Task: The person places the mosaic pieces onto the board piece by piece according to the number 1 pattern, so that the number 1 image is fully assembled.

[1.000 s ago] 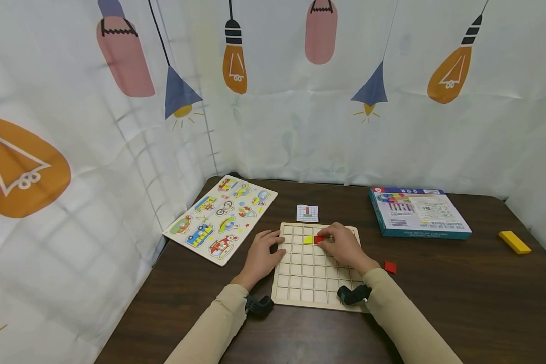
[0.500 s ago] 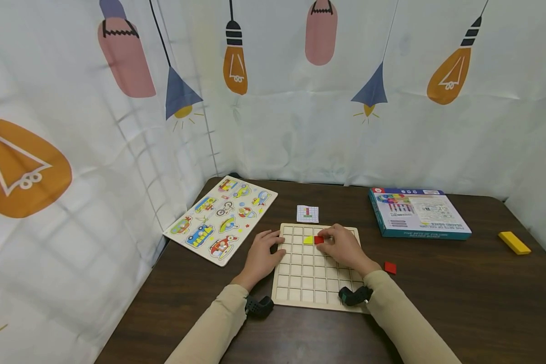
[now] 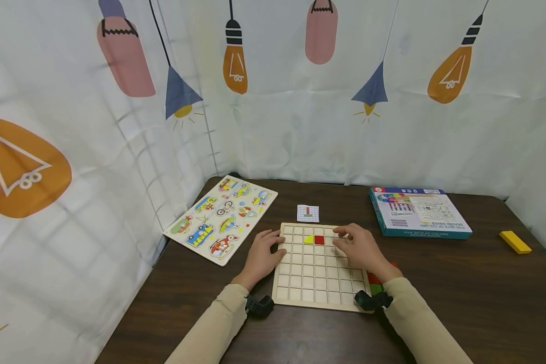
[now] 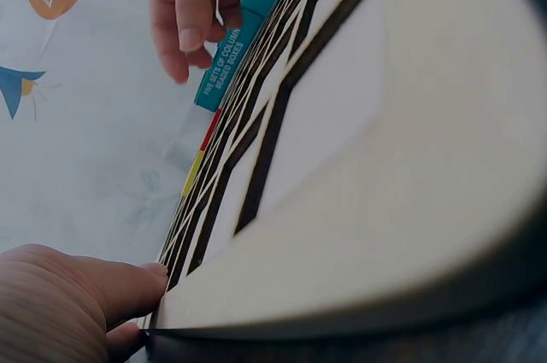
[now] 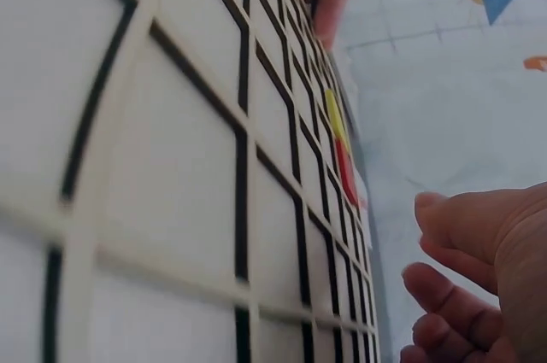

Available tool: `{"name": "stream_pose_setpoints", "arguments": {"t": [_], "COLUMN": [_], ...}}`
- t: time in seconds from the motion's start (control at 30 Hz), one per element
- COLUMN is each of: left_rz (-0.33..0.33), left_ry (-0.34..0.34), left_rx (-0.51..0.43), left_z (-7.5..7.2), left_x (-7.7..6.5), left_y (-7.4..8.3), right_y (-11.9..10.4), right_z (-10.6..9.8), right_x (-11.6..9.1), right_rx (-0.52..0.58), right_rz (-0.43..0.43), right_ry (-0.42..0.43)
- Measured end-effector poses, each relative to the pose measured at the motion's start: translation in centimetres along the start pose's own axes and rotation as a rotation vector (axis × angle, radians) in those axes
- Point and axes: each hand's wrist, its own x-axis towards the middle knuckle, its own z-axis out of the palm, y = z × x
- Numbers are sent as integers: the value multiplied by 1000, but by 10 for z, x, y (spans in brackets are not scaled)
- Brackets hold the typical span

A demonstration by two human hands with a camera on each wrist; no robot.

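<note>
On the dark table lies a wooden grid board. A yellow piece, apparently with a slanted side, sits in a cell of an upper row, and a red square tile fills the cell to its right. My left hand rests at the board's left edge, its fingers and thumb touching the rim. Over the board's upper right, my right hand is apart from the red tile, fingers loosely bent with nothing between them. The right wrist view shows a gap between its thumb and fingers.
Red tiles and a green tile lie right of the board, partly hidden by my right forearm. Behind the board is a small pattern card. A vehicle puzzle board, a teal box and a yellow block stand around.
My right hand has let go of the red square tile and moved right, leaving it in its cell. The forearm now covers part of the tiles beside the board. My left hand has stayed put.
</note>
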Motion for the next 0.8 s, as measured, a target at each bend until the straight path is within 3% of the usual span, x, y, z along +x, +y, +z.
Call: {"name": "stream_pose_setpoints", "arguments": {"t": [0.4,0.8], "left_rz": [-7,-9], "left_ry": [-3,-2], "left_rx": [2,8], "left_z": [1,0], "left_x": [0,0], "left_y": [-1,-1], "right_y": [27,52], "right_z": [-36,-52], "right_x": [-27,-52], "right_rx": [-50,-92], "right_rz": [24,84], "right_ry": [29,69]}}
